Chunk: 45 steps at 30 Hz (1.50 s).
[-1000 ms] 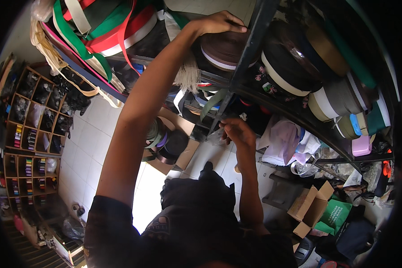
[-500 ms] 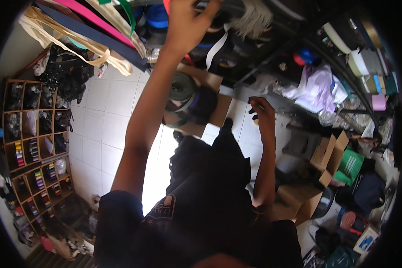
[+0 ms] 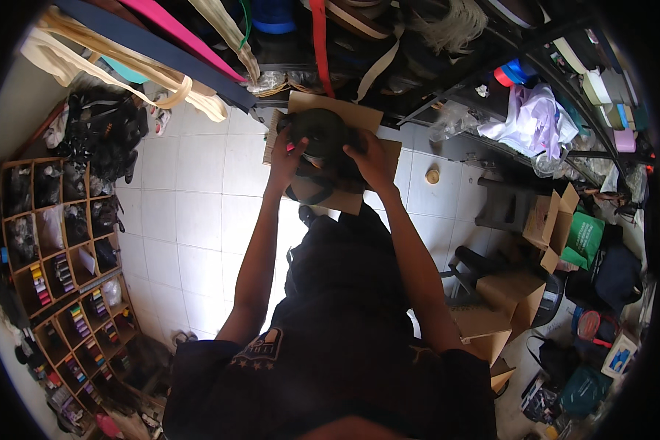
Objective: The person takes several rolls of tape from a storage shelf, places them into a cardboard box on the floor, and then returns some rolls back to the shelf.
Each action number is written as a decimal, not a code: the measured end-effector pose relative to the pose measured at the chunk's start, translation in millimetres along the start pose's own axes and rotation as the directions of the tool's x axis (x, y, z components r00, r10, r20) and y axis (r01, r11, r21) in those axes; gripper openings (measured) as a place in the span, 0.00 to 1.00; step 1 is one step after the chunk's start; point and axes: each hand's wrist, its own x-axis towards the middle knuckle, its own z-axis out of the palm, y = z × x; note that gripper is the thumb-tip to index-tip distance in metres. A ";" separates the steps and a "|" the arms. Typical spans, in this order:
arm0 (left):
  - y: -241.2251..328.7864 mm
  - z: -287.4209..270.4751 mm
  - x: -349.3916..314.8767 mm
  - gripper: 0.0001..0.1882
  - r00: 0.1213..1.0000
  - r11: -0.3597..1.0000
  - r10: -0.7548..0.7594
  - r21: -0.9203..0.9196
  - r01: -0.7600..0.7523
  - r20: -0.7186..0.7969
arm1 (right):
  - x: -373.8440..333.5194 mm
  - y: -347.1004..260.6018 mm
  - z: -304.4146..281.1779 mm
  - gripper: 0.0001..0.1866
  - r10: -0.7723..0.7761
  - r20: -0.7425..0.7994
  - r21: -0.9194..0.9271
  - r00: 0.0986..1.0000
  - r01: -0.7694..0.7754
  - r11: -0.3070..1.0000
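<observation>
Both hands are at an open cardboard box (image 3: 367, 119) on the floor ahead of me. Inside its flaps sits a large dark roll of strap (image 3: 320, 132), apparently webbing. My left hand (image 3: 287, 163) grips the roll's left side, thumb on top. On the opposite side, my right hand (image 3: 374, 160) closes against the roll's edge, its fingertips partly hidden. A loose dark loop of strap (image 3: 309, 192) lies at the near side of the box. A small bright pink spot shows by my left fingers.
Shelves of strap rolls stand ahead, with a red strap (image 3: 320, 48) hanging down. More straps (image 3: 183, 37) hang at upper left. A compartment rack (image 3: 55, 242) holds thread spools at left. A small round tan object (image 3: 433, 176), a dark stool (image 3: 502, 204) and cardboard boxes (image 3: 517, 297) are on the right.
My left hand has come down from the shelf to the roll in the box. My right hand has moved in from the right to the roll's other side.
</observation>
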 end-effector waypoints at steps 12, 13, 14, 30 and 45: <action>-6.5 7.1 7.2 0.27 0.980 0.980 -0.164 0.091 0.174 -0.115 | 39.3 32.2 35.6 0.30 -0.039 0.101 -0.089 0.994 0.048 0.995; -1.3 9.2 7.3 0.28 0.978 0.979 -0.131 0.135 0.154 -0.165 | 40.9 31.3 34.8 0.30 -0.021 0.139 -0.076 0.990 0.032 0.997; 4.2 10.4 7.0 0.28 0.973 0.974 -0.095 0.181 0.135 -0.212 | 41.9 29.7 34.4 0.29 -0.003 0.175 -0.065 0.985 0.015 0.998; 9.0 22.3 7.7 0.30 0.984 0.986 -0.165 -0.021 0.164 -0.059 | 12.5 16.2 31.4 0.21 -0.121 -0.075 -0.096 0.990 0.114 0.989; 127.8 9.1 -8.5 0.34 0.947 0.986 -0.134 -0.058 0.158 0.293 | -27.8 -39.5 -11.5 0.18 0.069 -0.228 0.284 0.971 -0.002 0.959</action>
